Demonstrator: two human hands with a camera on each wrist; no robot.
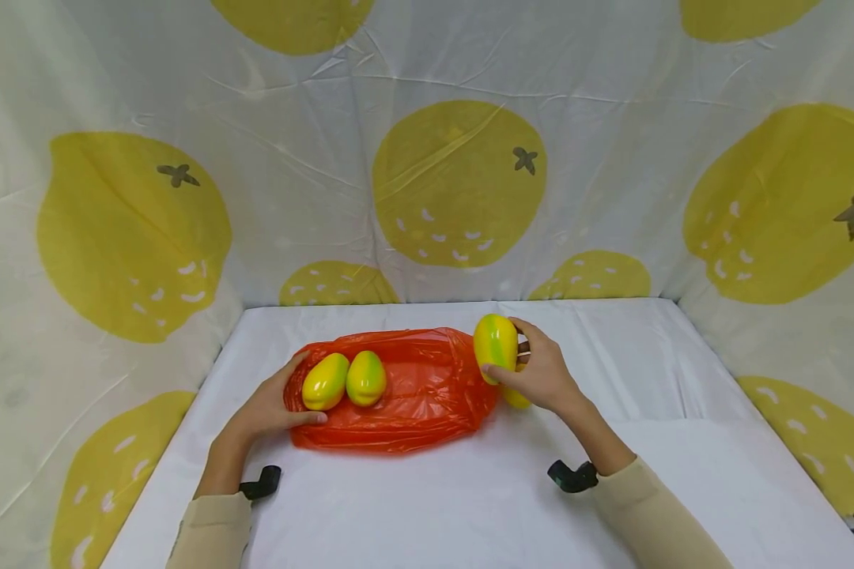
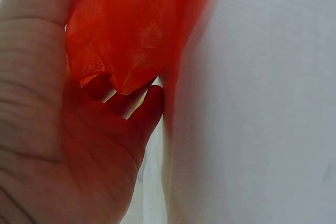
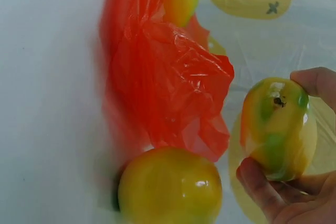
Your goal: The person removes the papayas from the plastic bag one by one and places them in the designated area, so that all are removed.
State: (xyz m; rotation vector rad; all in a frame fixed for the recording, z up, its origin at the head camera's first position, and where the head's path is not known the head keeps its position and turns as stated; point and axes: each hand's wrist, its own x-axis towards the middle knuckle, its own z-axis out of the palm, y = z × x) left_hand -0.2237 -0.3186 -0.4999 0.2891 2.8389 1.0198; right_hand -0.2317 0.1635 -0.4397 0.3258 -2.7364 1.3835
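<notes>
A red plastic bag (image 1: 427,387) lies flat on the table, with two glossy yellow-green mango-like fruits (image 1: 366,379) on its left half. My left hand (image 1: 270,403) grips the bag's left end, thumb along the front and fingers around the far side. In the left wrist view, thin red plastic (image 2: 131,35) hangs between thumb and fingers. Just above the bag's right end, my right hand (image 1: 546,375) holds another such mango (image 1: 494,344) upright between thumb and fingers. Behind that hand a further mango (image 3: 170,187) rests on the table beside the bag, partly hidden in the head view.
White cloth covers the table (image 1: 413,506). A cloth printed with lemons (image 1: 462,182) hangs behind and along both sides. Each wrist wears a dark camera mount (image 1: 572,476).
</notes>
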